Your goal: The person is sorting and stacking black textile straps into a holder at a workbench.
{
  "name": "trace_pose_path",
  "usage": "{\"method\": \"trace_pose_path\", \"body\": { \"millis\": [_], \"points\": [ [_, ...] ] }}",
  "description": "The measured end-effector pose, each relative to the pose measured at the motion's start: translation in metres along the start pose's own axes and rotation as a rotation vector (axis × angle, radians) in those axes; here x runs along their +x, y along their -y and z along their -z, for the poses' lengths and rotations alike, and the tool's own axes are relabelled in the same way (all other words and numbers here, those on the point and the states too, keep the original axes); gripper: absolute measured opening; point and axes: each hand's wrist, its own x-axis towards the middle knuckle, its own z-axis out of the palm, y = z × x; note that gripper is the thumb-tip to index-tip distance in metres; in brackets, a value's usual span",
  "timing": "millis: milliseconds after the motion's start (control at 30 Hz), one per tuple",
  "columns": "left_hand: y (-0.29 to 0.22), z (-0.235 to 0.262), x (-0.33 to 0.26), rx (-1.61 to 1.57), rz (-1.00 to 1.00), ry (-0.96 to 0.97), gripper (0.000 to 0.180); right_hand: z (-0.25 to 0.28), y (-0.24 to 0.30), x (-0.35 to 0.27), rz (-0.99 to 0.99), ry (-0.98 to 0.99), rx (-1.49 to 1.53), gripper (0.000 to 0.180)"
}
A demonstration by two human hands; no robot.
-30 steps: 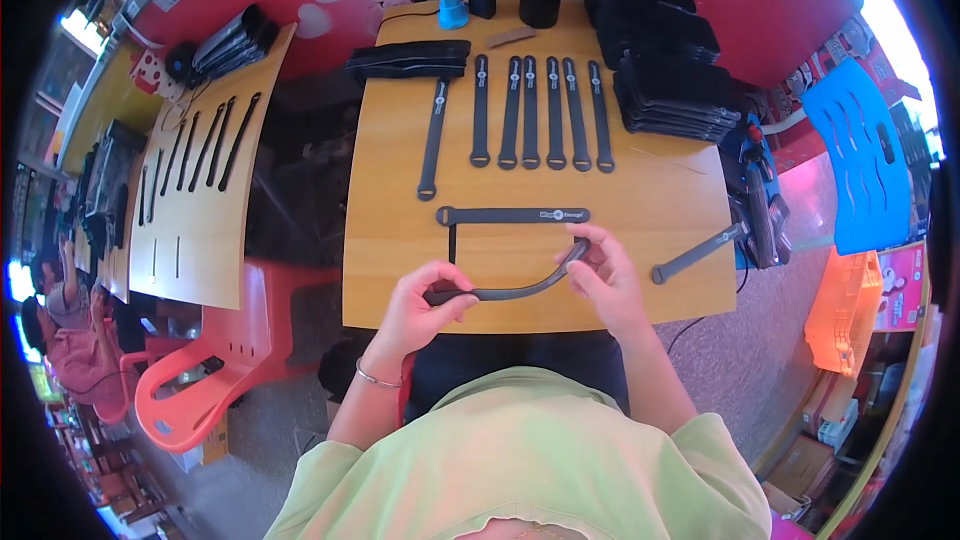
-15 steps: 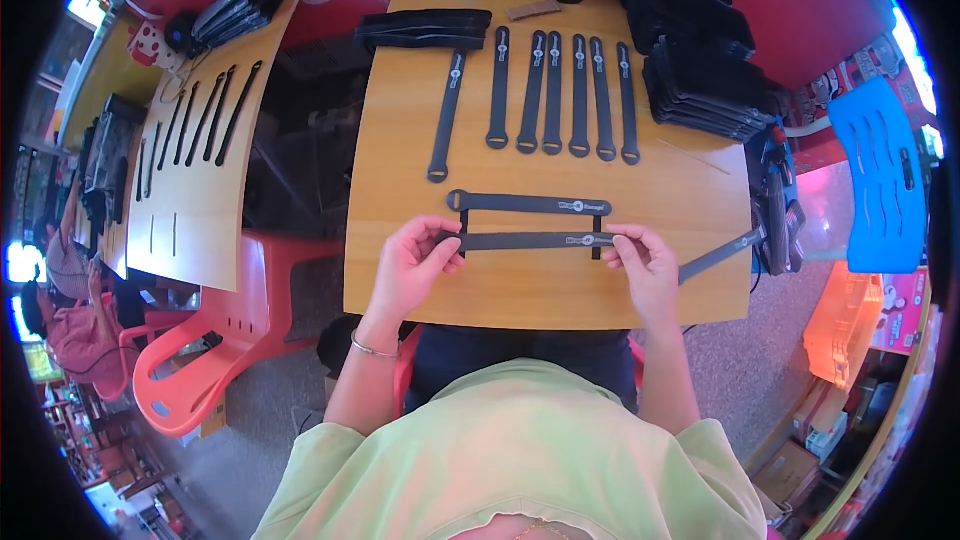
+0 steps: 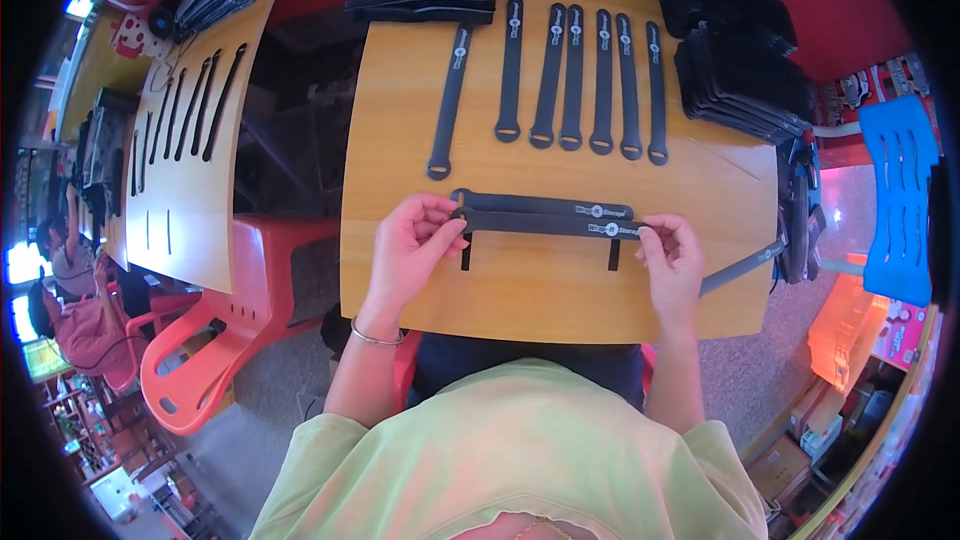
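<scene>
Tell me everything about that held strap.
The held strap is a long, narrow, flat dark-grey band, seemingly fabric, with pale print and a round white mark near its right end. It stretches nearly straight over the table, the left grip pinching one end, the right grip the other. It overlaps another strap in view; whether they touch, I can't tell.

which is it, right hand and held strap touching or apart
Touching: the head view shows the right hand pinching the held strap at its right end.

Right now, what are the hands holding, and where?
A strap, by both ends: the left hand pinches one end, the right hand the printed end.
</scene>
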Motion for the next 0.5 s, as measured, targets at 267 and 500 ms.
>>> {"method": "trace_pose_path", "body": {
  "millis": [267,500],
  "points": [
    [0.006,0.001,0.012,0.06,-0.018,-0.041,0.013,-0.004,-0.006,0.005,0.062,-0.019,-0.034,0.014],
    [0.008,0.001,0.013,0.032,-0.044,-0.101,0.011,-0.007,-0.011,0.003,0.066,-0.026,-0.064,0.017]
  ]
}}
